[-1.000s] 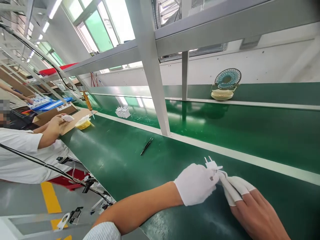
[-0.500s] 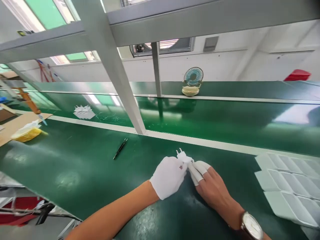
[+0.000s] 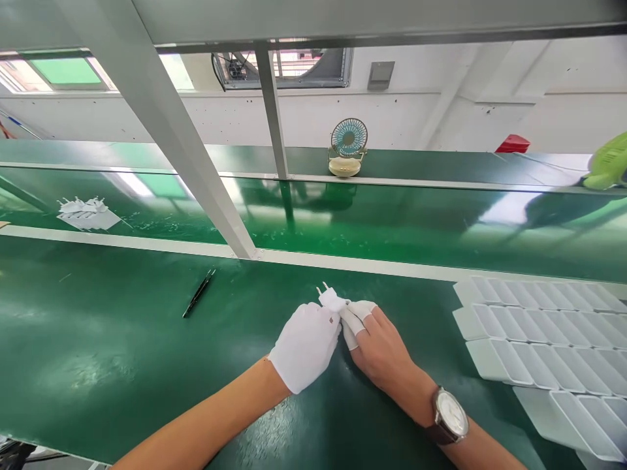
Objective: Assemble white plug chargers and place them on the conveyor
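A white two-pin plug [image 3: 331, 299] is held over the green table, its two prongs pointing up and away from me. My left hand [image 3: 308, 346], in a white glove, is closed around its near left side. From the right, my right hand [image 3: 379, 343] pinches the same plug with fingers in white finger cots; a watch is on that wrist. The fingertips of both hands meet and hide the lower part of the plug. Black tweezers [image 3: 198, 294] lie on the table to the left of my hands.
White compartment trays [image 3: 519, 356] lie overlapped at the right. Beyond the white rail [image 3: 372, 265], several white plugs [image 3: 88, 212] rest in a pile at the left. A slanting metal post [image 3: 196, 163] rises ahead. A small fan [image 3: 347, 147] stands on the back ledge.
The view has turned right, so more trays and a green object at the right edge have come in. Both hands keep their grip on the plug, its pose nearly the same.
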Demonstrator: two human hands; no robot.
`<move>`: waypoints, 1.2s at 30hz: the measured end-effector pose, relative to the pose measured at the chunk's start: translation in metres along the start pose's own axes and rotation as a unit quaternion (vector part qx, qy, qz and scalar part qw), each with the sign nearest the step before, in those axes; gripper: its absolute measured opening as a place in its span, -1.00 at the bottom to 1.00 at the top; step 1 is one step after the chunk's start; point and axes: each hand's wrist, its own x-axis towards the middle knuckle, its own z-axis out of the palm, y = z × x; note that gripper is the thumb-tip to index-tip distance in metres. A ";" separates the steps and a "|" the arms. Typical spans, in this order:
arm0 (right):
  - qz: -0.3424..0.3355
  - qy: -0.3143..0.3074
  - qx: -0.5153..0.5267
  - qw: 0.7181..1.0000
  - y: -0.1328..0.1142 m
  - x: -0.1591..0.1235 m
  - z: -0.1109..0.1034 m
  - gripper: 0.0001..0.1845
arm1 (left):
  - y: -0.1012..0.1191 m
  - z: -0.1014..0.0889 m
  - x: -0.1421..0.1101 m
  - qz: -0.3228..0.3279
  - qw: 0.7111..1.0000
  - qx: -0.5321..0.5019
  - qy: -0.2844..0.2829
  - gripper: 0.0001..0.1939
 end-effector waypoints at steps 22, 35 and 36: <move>0.153 0.003 0.153 0.976 0.010 -0.005 0.003 -0.60 | -0.033 0.019 -0.010 -0.142 0.911 -0.314 0.226 -0.72; 0.130 -0.057 0.236 0.961 0.009 -0.001 0.008 -0.52 | -0.038 0.036 0.003 -0.086 0.937 -0.327 0.091 -0.91; 0.134 -0.052 0.247 0.958 0.009 0.000 0.008 -0.53 | -0.038 0.036 0.003 -0.085 0.938 -0.324 0.090 -0.91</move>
